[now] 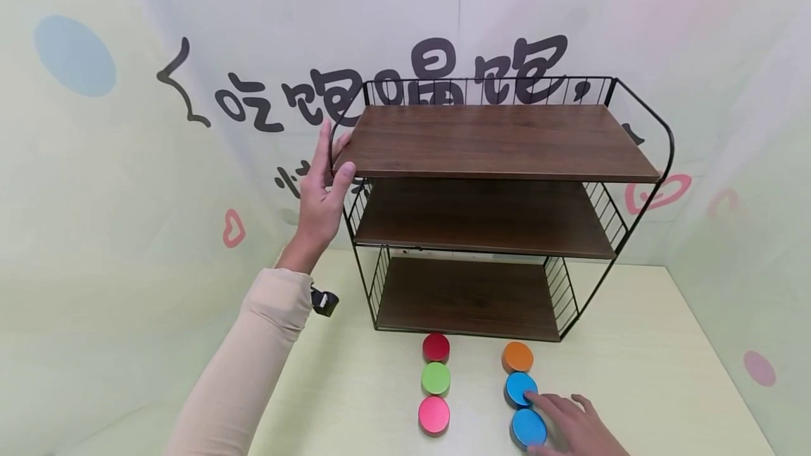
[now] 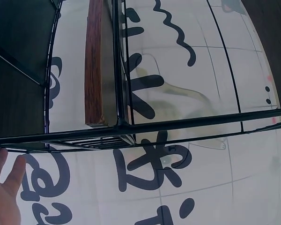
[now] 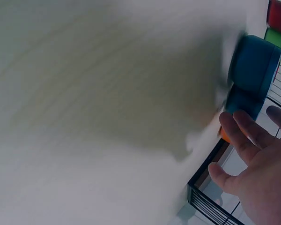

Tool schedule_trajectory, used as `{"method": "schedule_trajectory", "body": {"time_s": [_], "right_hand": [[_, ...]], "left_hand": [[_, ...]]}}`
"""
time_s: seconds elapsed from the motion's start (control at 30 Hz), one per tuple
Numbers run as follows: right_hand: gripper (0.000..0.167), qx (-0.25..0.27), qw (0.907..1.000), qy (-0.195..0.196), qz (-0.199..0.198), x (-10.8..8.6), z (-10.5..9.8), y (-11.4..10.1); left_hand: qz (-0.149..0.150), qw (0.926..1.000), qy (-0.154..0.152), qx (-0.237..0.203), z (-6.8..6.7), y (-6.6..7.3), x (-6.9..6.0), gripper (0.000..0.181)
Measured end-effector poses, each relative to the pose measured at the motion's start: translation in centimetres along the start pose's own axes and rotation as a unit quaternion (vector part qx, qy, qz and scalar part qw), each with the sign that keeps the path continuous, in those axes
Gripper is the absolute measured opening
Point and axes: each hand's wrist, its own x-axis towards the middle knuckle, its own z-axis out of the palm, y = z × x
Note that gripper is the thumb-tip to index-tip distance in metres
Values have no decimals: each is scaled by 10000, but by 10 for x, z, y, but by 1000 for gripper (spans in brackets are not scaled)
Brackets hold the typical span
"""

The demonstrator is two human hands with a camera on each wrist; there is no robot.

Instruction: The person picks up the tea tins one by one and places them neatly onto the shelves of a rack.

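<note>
A three-tier rack with dark wooden shelves and black wire sides stands on the table. My left hand rests against its upper left corner, thumb at the top shelf's front edge, the other fingers extended by the wire frame. Part of that hand shows at the wires in the left wrist view. My right hand reaches over the right column of round tins, a fingertip at the middle blue tin. Below it is another blue tin; above, an orange tin. The right wrist view shows this hand with fingers spread.
Left of that column, a red tin, a green tin and a pink tin form another column before the rack. Printed fabric walls with dark lettering surround the pale table.
</note>
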Motion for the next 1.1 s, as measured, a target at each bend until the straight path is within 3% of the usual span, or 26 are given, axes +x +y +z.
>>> {"method": "schedule_trajectory", "body": {"time_s": [0.13,0.37,0.5,0.77,1.1], "right_hand": [[91,-63,10000,22,-52,-3,3,-1],[89,-140,9999,-18,-27,-4,12,1],[82,-138,9999,5,-49,-4,14,2],[79,-139,9998,14,-163,-5,16,3],[78,-345,9975,337,-515,-9,16,-1]], "left_hand": [[106,9999,36,5,1,-2,0,61],[318,9993,165,65,0,-31,1,61],[416,9990,191,12,1,-39,1,57],[403,9989,214,-116,2,-41,-1,54],[522,9983,265,25,3,-42,-2,52]]}}
